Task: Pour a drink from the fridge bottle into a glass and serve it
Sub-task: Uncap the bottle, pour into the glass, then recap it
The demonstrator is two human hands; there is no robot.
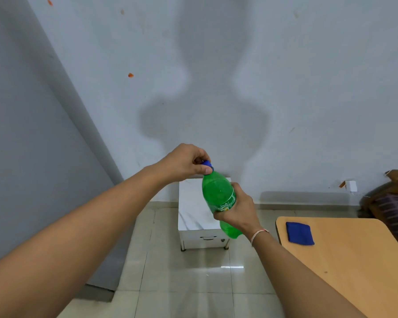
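Observation:
A green plastic soda bottle (217, 191) is held in the air in front of me, tilted with its neck toward the upper left. My right hand (238, 211) wraps around its labelled middle. Its blue cap (207, 165) sits on the neck, and the fingertips of my left hand (184, 162) pinch that cap from the left. The bottle's base shows below my right hand. No glass is in view.
A small white marble-topped cabinet (194, 216) stands against the wall behind the bottle. A wooden table (354, 260) with a blue cloth (300, 233) on it lies at the right. A grey door or panel (32, 157) is at the left; tiled floor below.

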